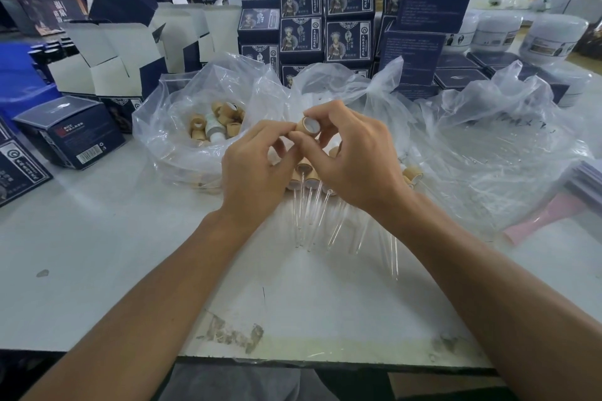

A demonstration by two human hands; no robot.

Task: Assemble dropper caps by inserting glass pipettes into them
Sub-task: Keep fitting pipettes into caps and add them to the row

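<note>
A dropper cap (308,126), tan with a white inner ring, sits pinched between the thumb and fingers of the right hand (348,159), its open end turned toward the camera. The left hand (257,166) meets it from the side, fingertips curled in against the cap's edge, so both hands are together on the one piece, raised above the worktop (97,238). Whether a pipette is already between the left fingers cannot be told.

Just below the cap, on the near side, lie finished droppers (306,172): tan caps with clear glass pipettes (301,221) pointing toward the person, resting on the worktop. Left of the cap, an open clear plastic bag (169,127) holds loose caps (218,122). Right of the cap, a second clear bag (488,146) is spread out, with thin glass tubes faintly visible inside. Behind the cap stand stacked dark blue printed cartons (325,19); far right of it lies a pink flat piece (537,221).
</note>
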